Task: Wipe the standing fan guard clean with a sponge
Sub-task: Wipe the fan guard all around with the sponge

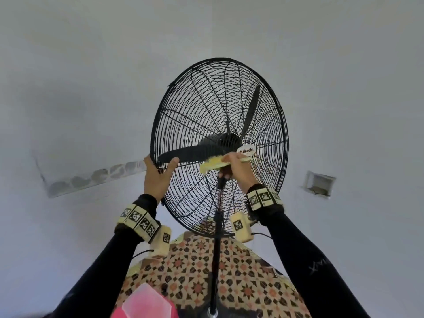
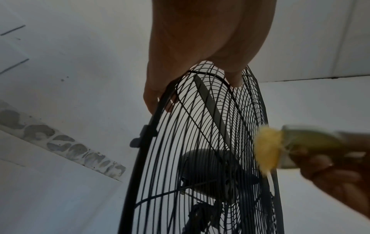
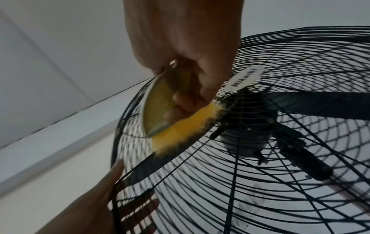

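We see a big white wall all around. Low down lies a patterned cloth with orange stars and dark shapes on it. At the left of the cloth, near its bottom edge, sits a pink plastic thing; we cannot tell what it is. Up on the wall, to the left of the cloth, runs a pale strip with grey round marks. To the right of the cloth, also on the wall, is a small square box.

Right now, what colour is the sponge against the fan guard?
Yellow, with a greenish backing. The sponge shows best in the right wrist view, against the black guard.
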### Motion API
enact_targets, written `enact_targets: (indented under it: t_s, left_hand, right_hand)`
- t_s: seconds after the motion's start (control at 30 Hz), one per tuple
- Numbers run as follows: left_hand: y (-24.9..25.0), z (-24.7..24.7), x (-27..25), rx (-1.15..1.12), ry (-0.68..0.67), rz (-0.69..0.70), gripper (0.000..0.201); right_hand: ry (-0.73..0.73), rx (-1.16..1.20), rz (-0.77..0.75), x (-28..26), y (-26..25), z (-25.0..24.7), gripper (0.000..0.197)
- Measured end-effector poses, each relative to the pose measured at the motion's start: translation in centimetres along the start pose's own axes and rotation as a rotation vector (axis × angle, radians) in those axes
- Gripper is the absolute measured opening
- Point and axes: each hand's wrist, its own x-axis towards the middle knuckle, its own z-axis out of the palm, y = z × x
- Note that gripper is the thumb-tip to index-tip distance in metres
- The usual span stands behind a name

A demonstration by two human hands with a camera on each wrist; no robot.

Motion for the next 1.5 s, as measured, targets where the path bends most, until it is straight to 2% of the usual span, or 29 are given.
enact_targets:
  t_s: [0.03,0.07,0.1,0.17,0.23,0.27,0.33,0.4,0.5,0.53,0.6,0.67,0.7,0.87,0.93,1.03,1.07,1.13,1.23,1.27,1.33,1.43,1.47,1.5]
  left_hand:
    - [-0.3,-0.2,0.1,-0.008,-0.016,0.002,0.085]
    - [-0.5,-0.3,0.2,-0.012,-0.03,0.002,0.086]
    - [-0.7,-0.4,0.2,-0.018,-0.049,0.0,0.088]
    - [-0.5,-0.7,0.1,-0.062,-0.088,-0.011,0.097]
    - [-0.6,-1.4,0.0,-0.084,-0.158,-0.008,0.108]
    - [-0.9,-1.6,0.0,-0.073,-0.214,0.001,0.115]
    - [-1.4,-2.0,0.0,-0.06,-0.321,0.035,0.126]
    - [-1.7,-2.3,0.2,-0.066,-0.364,0.052,0.129]
    - [-2.5,-3.2,0.7,-0.083,-0.4,0.04,0.129]
    - [-2.9,-3.5,0.7,-0.076,-0.406,0.028,0.13]
    - [-3.2,-3.7,0.4,-0.075,-0.407,-0.039,0.126]
    - [-3.1,-3.4,0.0,-0.071,-0.399,-0.08,0.103]
    - [-3.2,-3.1,-0.1,-0.06,-0.401,-0.079,0.091]
    - [-3.2,-2.6,0.0,-0.056,-0.38,-0.061,0.088]
    - [-3.2,-2.8,0.0,-0.044,-0.403,-0.074,0.097]
    - [-3.2,-3.1,-0.1,-0.064,-0.412,-0.109,0.108]
    - [-3.1,-3.2,-0.2,-0.072,-0.415,-0.121,0.112]
    - [-3.0,-3.1,-0.3,-0.073,-0.416,-0.126,0.116]
    - [-2.7,-2.9,-0.5,-0.075,-0.405,-0.092,0.108]
    - [-2.6,-2.9,-0.4,-0.077,-0.405,-0.082,0.104]
    - [-2.7,-2.9,-0.2,-0.074,-0.421,-0.092,0.101]
    - [-3.1,-3.3,0.1,-0.071,-0.44,-0.118,0.119]
    - [-3.6,-3.2,0.4,-0.066,-0.444,-0.115,0.122]
    - [-3.6,-3.2,0.4,-0.065,-0.444,-0.115,0.123]
  right_hand:
    - [-0.068,-0.011,-0.008,-0.3,-0.3,0.1,0.022]
    - [-0.074,0.023,-0.01,-0.4,-0.6,-0.1,0.023]
    - [-0.009,0.076,-0.002,-0.3,-0.8,-0.5,0.021]
    - [0.244,0.151,0.002,0.6,-0.6,-1.4,0.018]
    - [0.495,0.087,-0.005,1.1,0.1,-1.3,0.023]
    - [0.551,0.047,-0.005,1.1,0.4,-0.7,0.027]
    - [0.507,0.06,0.022,0.1,0.5,1.5,0.03]
    - [0.317,0.112,0.012,-1.6,0.2,4.1,0.024]
    - [0.014,0.053,-0.009,-4.3,-1.4,6.3,0.019]
    - [-0.01,0.057,-0.017,-4.7,-1.9,6.5,0.019]
    - [0.096,0.091,-0.04,-5.2,-2.6,6.2,0.017]
    - [0.229,0.116,-0.077,-5.5,-2.9,6.3,0.014]
    - [0.223,0.104,-0.085,-6.1,-2.8,6.7,0.013]
    - [-0.097,0.105,-0.043,-9.3,-1.4,9.3,0.014]
    - [-0.048,0.108,-0.059,-8.9,-1.0,8.6,0.015]
    - [0.257,0.112,-0.074,-7.2,-0.8,6.9,0.013]
    - [0.318,0.106,-0.085,-6.8,-0.8,6.6,0.012]
    - [0.265,0.072,-0.104,-6.9,-0.9,6.7,0.012]
    - [-0.011,-0.057,-0.137,-8.4,-1.3,8.6,0.011]
    - [-0.045,-0.105,-0.144,-8.6,-1.3,8.8,0.011]
    - [0.047,-0.101,-0.117,-7.8,-0.8,8.3,0.012]
    - [0.346,0.036,-0.049,-5.9,-0.7,6.4,0.014]
    - [0.36,0.084,-0.039,-5.6,-0.9,5.9,0.015]
    - [0.313,0.111,-0.041,-5.6,-1.1,5.8,0.015]
